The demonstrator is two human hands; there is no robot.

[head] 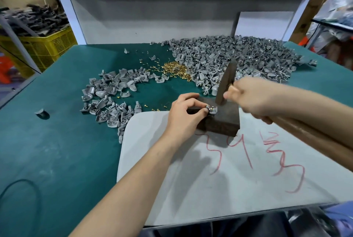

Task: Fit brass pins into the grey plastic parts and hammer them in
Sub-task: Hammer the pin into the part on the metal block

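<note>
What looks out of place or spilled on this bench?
Only minor scatter. A lone grey part sits at the left of the green mat, well apart from the small pile and the big pile. Loose brass pins lie scattered beyond the pin heap. Red scrawl marks the white pad. Nothing looks broken.

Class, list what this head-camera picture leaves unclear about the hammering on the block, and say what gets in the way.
- Head view: how deep the pin sits in the grey part; too small, and the left hand covers part of it.
- Head view: whether the hammer head touches that part; motion blur.
- Head view: finger placement of the right hand; blurred.
- Head view: the end of the hammer handle; cut off by the right edge.
</note>
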